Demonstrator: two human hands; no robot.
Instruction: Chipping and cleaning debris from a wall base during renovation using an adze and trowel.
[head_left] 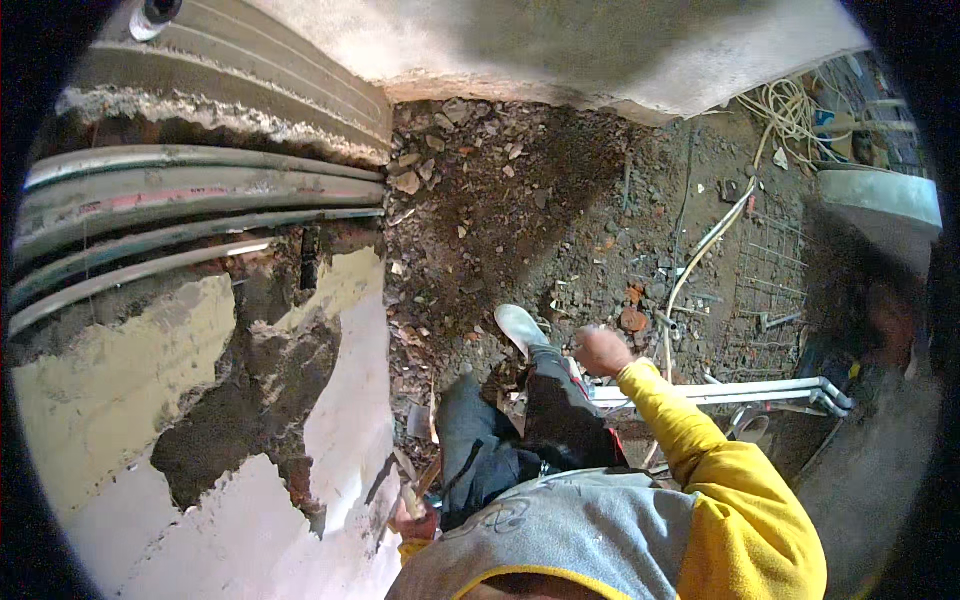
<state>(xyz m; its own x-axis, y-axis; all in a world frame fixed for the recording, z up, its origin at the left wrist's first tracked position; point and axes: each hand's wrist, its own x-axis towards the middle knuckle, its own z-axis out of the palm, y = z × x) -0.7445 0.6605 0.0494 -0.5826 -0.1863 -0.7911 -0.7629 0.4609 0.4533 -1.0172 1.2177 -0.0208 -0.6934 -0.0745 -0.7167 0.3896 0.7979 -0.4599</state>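
Note:
My right hand (603, 351) reaches forward over the rubble, its fingers curled in and a little blurred; nothing shows in them. Just behind it, two white pipes (715, 393) with bent ends stretch off to the right, apart from the hand as far as I can see. Low at the left, close to the wall, my left hand (415, 524) is partly hidden by my body. Its fingers look closed around a pale, stick-like thing (408, 494) that I cannot make out.
Several pipes (200, 195) run along the chipped left wall (345, 400). Broken stones and rubble (480, 190) cover the ground. A pale cable (712, 240) winds toward a coil (790, 115). Wire mesh (775, 260) lies at right, near a white rounded object (880, 198).

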